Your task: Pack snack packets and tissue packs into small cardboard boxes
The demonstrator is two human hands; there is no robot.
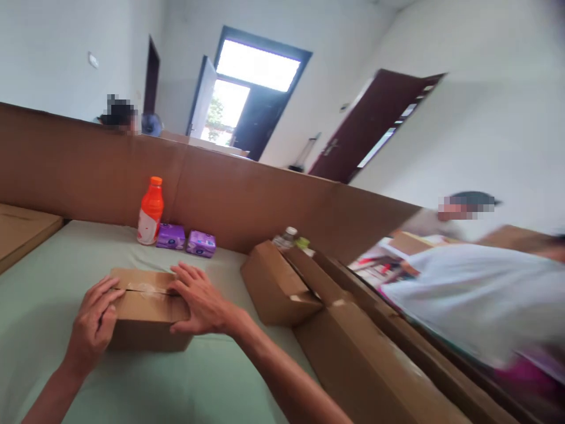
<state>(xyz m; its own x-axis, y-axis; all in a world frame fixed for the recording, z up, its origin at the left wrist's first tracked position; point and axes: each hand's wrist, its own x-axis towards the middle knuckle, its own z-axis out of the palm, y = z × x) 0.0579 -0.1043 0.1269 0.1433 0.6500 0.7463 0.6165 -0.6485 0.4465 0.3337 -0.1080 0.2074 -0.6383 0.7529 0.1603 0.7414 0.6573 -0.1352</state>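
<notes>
A small closed cardboard box point(148, 330) sits on the pale green tabletop, with clear tape over its top seam. My left hand point(93, 318) grips the box's left side, its fingers bent over the top edge and its thumb near the front corner. At the opposite end my right hand point(198, 299) holds the box, fingers over the top right edge and thumb by the front right corner. Behind the box stand an orange bottle point(150, 212) and two purple packs point(170, 236), point(201, 244).
More cardboard boxes point(278, 282) line the right side, with a clear bottle point(289, 234) behind them. A flat cardboard piece point(26, 232) lies at the far left. A cardboard wall point(220, 194) borders the back. Other people are beyond it and at the right.
</notes>
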